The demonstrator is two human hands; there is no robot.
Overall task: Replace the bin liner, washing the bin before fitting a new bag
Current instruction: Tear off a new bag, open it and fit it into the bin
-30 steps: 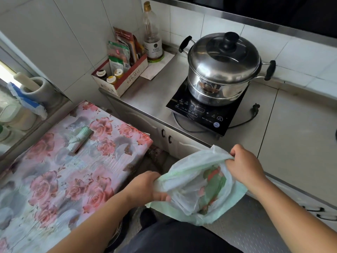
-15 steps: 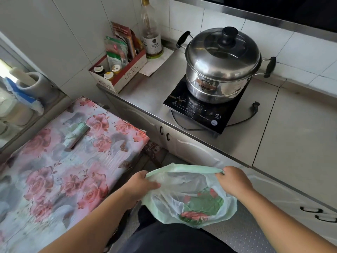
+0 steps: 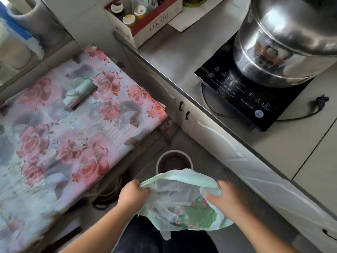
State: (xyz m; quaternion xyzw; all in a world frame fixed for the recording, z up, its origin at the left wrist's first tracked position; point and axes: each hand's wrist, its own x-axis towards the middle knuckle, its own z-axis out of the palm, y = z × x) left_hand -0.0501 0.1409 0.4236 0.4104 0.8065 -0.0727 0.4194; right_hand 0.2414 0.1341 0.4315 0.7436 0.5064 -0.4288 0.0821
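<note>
I hold a pale green bin bag (image 3: pixel 182 201) with red and green rubbish inside, low over the floor. My left hand (image 3: pixel 134 195) grips its left rim and my right hand (image 3: pixel 225 199) grips its right rim, mouth pulled apart. Just beyond the bag a small round bin (image 3: pixel 174 159) with a white rim and dark inside stands on the floor, without a liner. A roll of green bags (image 3: pixel 80 93) lies on the flowered tablecloth (image 3: pixel 54 143) to the left.
The counter edge and white cabinet doors (image 3: pixel 218 141) run along the right. An induction hob (image 3: pixel 242 92) with a steel pot (image 3: pixel 288 41) and its cord sits on the counter. A box of bottles (image 3: pixel 144 19) stands at the back.
My head has tipped downward and closer, bringing the bin on the floor into sight. Both hands have lowered the bag toward the floor, still holding its rim.
</note>
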